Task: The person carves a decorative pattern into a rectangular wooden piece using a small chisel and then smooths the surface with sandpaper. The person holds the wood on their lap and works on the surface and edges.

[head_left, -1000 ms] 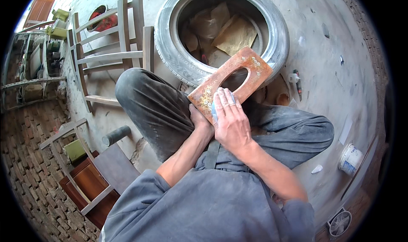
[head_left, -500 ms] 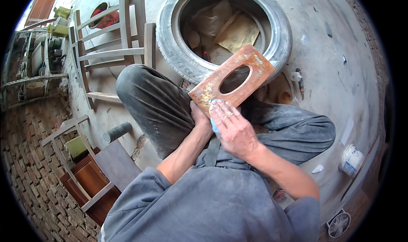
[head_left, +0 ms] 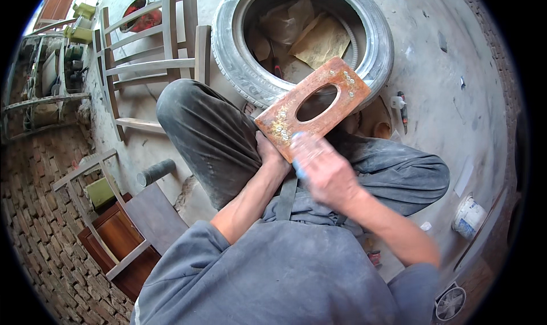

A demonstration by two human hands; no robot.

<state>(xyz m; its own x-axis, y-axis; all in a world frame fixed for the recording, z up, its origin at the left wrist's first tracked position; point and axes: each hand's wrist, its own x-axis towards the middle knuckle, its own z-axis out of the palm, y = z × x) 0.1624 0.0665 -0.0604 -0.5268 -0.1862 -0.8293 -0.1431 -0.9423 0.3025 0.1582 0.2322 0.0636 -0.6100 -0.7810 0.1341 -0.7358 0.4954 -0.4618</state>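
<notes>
A reddish-brown wooden tissue box cover (head_left: pixel 288 114) with an oval hole and small pale inlaid flowers lies tilted above my lap, its far end over the tire's near rim. My left hand (head_left: pixel 271 154) is closed round its near left corner, with the fingers partly hidden beneath. At the near edge, my right hand (head_left: pixel 326 168) presses a light blue pad or folded sheet (head_left: pixel 298 149) against the box cover. Motion smears the right fingers, and the pad's exact kind does not show.
Ahead lies a big grey tire (head_left: pixel 228 54) with paper sheets (head_left: pixel 322 43) inside. Wooden chair frames (head_left: pixel 170 34) stand at left, near a dark cylinder (head_left: pixel 156 173). On the right are an orange-and-black tool (head_left: pixel 403 113), a white tub (head_left: pixel 469 216) and a small fan (head_left: pixel 450 303).
My right hand has slid with the blue pad toward me and slightly right, off the flowered corner toward the near edge. The left hand keeps its hold on the box cover.
</notes>
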